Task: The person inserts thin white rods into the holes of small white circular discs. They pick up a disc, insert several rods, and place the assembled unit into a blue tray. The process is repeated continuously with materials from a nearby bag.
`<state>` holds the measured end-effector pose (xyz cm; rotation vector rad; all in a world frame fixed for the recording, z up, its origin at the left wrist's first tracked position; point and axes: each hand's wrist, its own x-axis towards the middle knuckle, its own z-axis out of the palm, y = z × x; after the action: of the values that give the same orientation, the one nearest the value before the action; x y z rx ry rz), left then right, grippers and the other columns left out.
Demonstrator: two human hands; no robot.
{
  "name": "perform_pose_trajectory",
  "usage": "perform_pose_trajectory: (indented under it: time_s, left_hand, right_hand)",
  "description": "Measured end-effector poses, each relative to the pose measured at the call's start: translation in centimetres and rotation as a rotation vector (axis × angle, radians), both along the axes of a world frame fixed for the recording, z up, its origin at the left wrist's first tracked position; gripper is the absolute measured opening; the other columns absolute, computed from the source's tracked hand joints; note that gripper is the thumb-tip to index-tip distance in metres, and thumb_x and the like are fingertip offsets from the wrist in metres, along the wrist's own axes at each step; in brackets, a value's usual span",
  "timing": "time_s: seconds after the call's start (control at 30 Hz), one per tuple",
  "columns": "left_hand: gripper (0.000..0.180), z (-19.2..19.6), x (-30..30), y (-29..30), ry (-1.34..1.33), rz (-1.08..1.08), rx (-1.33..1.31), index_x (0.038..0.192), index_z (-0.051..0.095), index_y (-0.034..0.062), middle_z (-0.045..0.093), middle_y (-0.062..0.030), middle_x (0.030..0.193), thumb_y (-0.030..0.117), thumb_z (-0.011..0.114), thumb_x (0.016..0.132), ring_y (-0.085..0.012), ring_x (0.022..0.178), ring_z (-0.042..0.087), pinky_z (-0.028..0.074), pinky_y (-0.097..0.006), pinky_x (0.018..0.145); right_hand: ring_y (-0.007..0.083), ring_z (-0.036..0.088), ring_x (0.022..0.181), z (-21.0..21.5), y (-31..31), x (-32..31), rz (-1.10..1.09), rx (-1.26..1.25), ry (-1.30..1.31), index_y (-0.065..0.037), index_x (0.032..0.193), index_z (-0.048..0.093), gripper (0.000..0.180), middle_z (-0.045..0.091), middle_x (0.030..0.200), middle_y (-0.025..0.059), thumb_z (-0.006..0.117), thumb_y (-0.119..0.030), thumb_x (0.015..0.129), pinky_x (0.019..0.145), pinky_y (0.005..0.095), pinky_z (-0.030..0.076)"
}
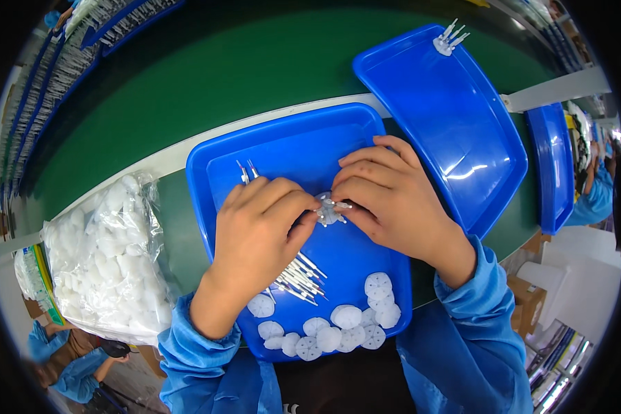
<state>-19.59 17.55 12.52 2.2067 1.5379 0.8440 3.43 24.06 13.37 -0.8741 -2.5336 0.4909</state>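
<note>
Left hand (pixel 259 231) and right hand (pixel 386 200) both pinched shut on one white pin disc (pixel 329 210) at the centre of the near blue tray (pixel 283 148), loose pins (pixel 300 279) and discs (pixel 338 324) crowded the near rim (far half open), second tray (pixel 435 117) overlapped the right edge.

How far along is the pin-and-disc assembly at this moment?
Done: one white plastic disc with pins standing in it lies in the far blue plastic tray. In hand: the left hand and right hand hold another pinned disc together. Left: loose white discs and thin white pins in the near blue tray.
</note>
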Motion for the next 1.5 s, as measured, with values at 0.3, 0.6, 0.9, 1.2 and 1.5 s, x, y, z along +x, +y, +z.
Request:
perform_pose_trajectory:
  time_s: [0.3,0.6,0.9,1.2,1.5]
  left_hand:
    - [0.016,0.4,-0.2,0.0,0.008,-0.007,-0.015,0.094,0.077,0.011,0.073,-0.0012,0.095,0.009,0.086,0.08,-0.0251,0.089,0.069,0.049,-0.039,0.077]
    - [0.02,0.0,-0.5,-0.7,-0.061,0.057,0.015,0.094,0.077,0.0102,0.077,-0.0015,0.103,0.007,0.087,0.078,-0.0242,0.091,0.072,0.049,-0.038,0.078]
    - [0.021,0.5,-0.7,-1.1,-0.161,0.022,-0.117,0.094,0.075,0.014,0.077,0.0001,0.101,0.012,0.086,0.077,-0.0227,0.088,0.071,0.05,-0.038,0.076]
    - [0.016,-1.2,-0.7,-1.5,-0.06,0.02,0.016,0.098,0.076,0.0182,0.069,0.0029,0.097,0.019,0.084,0.084,-0.0217,0.091,0.068,0.049,-0.038,0.08]
    - [0.02,0.7,-1.4,-2.2,-0.034,0.049,0.084,0.104,0.077,0.0143,0.073,-0.0005,0.101,0.018,0.083,0.085,-0.0233,0.09,0.069,0.051,-0.039,0.079]
  right_hand:
    - [0.0224,0.072,0.114,1.1,0.2,-0.7,0.008,0.021,-0.098,-0.013,0.098,0.078,0.014,0.077,0.107,0.0031,0.083,-0.012,0.085,0.111,0.0468,0.05]
    - [0.0259,0.072,0.112,0.6,-0.5,0.4,-0.036,-0.104,0.09,-0.013,0.1,0.077,0.021,0.077,0.105,0.0043,0.084,-0.01,0.081,0.117,0.0498,0.047]
    - [0.0219,0.07,0.113,0.2,-0.3,0.0,-0.004,-0.056,0.02,-0.017,0.096,0.078,0.02,0.075,0.102,0.0008,0.088,-0.014,0.078,0.118,0.0515,0.044]
    - [0.0225,0.071,0.109,0.7,-1.3,-1.2,-0.003,0.053,-0.115,-0.014,0.09,0.077,0.016,0.075,0.097,0.0009,0.086,-0.012,0.077,0.118,0.0533,0.042]
    - [0.0222,0.073,0.104,2.9,-3.2,-0.6,-0.094,0.115,-0.118,-0.016,0.089,0.078,0.016,0.076,0.092,0.0022,0.088,-0.011,0.078,0.125,0.0585,0.032]
